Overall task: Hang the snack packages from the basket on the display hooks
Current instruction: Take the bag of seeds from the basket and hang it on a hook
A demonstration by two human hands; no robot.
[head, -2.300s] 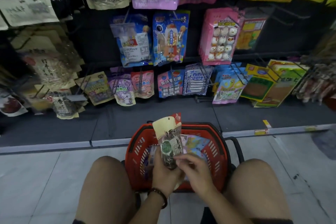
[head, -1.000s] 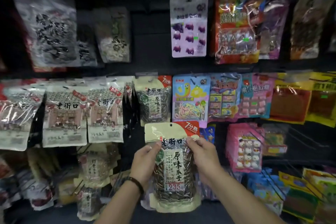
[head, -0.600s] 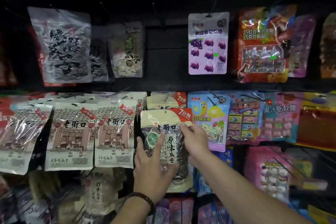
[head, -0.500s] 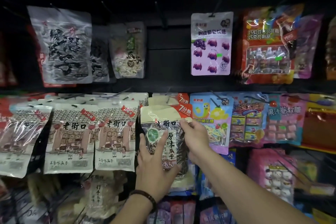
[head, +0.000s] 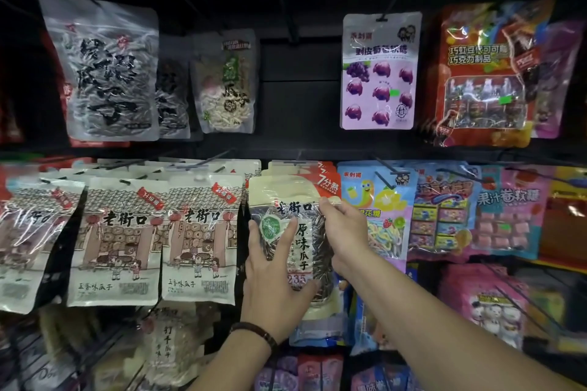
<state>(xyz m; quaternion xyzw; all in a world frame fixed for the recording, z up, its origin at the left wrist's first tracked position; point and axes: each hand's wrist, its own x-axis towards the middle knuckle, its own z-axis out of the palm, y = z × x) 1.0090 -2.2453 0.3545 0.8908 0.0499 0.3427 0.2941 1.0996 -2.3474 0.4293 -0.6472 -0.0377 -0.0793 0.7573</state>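
Starting at 9 o'clock, the five-spice packets [head: 203, 232] hang in a tidy row just beside my work, and they set the height I am matching. My left hand [head: 273, 267] comes next. It lies flat against the front of the seed packet [head: 304, 247] with the fingers spread and straight, pressing on it and gripping nothing. The packet stands upright, its long axis running from 12 to 6 o'clock, with the cream header at 12 o'clock from my left palm and the bottom seam below my wrist line. My right hand [head: 343, 232] sits at about 2 o'clock from the left one and pinches the packet's upper right edge between thumb and fingertips. That makes it the hand nearer the header and the one that steers it.

The move ahead turns on what lies straight up at 12 o'clock from that pinch: the hang hole and the hook, with matching packets [head: 295, 168] stacked behind. The hook is hidden behind the headers, so I cannot tell whether the hole is already threaded. At 3 o'clock the gummy packet [head: 381, 216] hangs just beside my right wrist.
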